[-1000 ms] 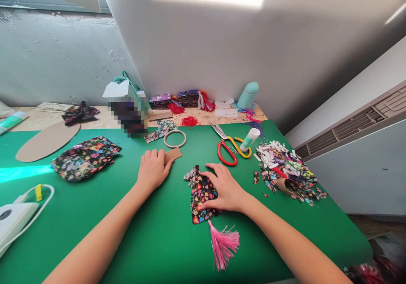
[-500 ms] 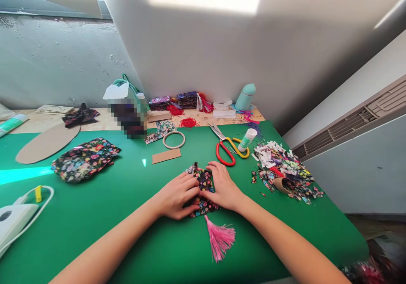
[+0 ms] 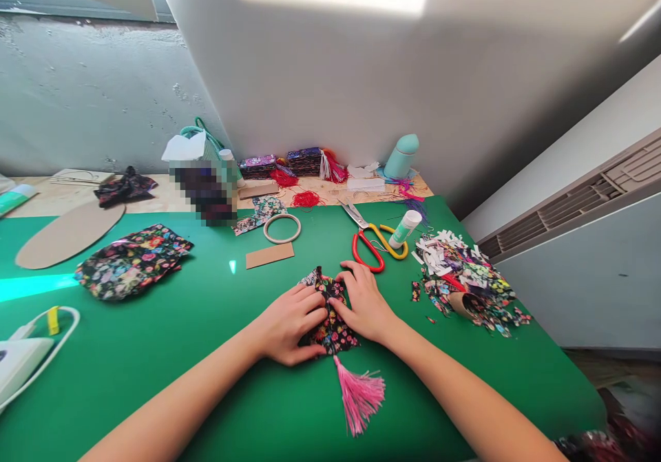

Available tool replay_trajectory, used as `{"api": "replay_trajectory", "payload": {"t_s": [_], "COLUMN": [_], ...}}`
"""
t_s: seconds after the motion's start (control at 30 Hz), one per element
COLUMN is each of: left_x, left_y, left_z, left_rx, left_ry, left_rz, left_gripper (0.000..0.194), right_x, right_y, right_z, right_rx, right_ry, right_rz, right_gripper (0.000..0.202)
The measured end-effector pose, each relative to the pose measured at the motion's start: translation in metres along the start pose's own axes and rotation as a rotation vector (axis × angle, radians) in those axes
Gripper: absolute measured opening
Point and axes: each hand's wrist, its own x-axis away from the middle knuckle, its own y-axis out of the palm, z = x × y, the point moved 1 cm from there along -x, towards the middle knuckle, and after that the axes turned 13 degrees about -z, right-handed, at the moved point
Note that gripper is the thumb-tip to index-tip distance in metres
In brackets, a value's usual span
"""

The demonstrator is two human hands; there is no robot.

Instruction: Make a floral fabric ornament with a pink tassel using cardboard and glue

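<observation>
A black floral fabric piece lies on the green table with a pink tassel trailing from its near edge. My left hand grips the left part of the fabric, its curled fingers on top and its thumb by the near edge. From the other side, my right hand holds the fabric, the thumb pressed on its middle and the fingers bent at the far right edge. Part of the piece is hidden under both hands. Beyond them are red-and-yellow-handled scissors and a glue stick.
Fabric and paper scraps are heaped at the right. A floral pouch-like piece, a cardboard oval and a white device with a cable lie left. A ring and a cardboard strip sit ahead.
My thumbs have shifted slightly on the fabric; the right thumb is a little farther up. The camera view has moved slightly. Both hands stay on the fabric.
</observation>
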Motion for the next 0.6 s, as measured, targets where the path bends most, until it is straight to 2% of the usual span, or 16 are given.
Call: {"api": "replay_trajectory", "payload": {"t_s": [0.23, 0.43, 0.6], "left_x": [-0.001, -0.001, -0.002], "left_y": [-0.002, -0.004, 0.0], "left_z": [0.001, 0.002, 0.007], "left_rx": [0.042, 0.014, -0.006], "left_ry": [-0.024, -0.035, -0.028], "left_rz": [0.023, -0.01, 0.002], "left_gripper": [0.036, 0.034, 0.034], "right_x": [-0.003, -0.004, -0.003], "right_y": [0.007, 0.007, 0.002], "right_z": [-0.001, -0.005, -0.01], "right_rx": [-0.064, -0.124, -0.072], "right_ry": [0.023, 0.064, 0.058], "right_rz": [0.022, 0.095, 0.023], "right_gripper": [0.023, 0.024, 0.016]}}
